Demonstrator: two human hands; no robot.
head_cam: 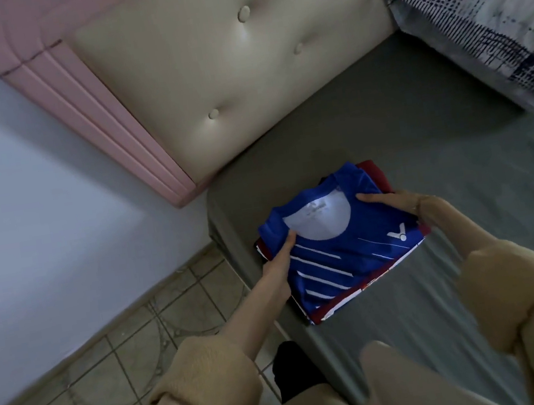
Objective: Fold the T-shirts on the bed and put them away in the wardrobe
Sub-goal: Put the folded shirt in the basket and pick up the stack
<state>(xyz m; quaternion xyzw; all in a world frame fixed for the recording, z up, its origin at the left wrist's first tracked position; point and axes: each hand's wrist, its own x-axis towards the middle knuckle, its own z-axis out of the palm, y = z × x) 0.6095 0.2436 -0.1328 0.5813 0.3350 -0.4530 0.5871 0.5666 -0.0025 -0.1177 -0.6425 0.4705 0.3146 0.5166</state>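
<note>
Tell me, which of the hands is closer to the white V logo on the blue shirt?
Right. The right hand grips the blue shirt's edge just above the logo; the left hand grips the opposite side.

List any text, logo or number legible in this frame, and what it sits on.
No words or numbers are legible.
White V-shaped emblem with a dot, no letters: chest of the folded blue T-shirt.
Print inside its white neck label: too blurred to read.
</note>
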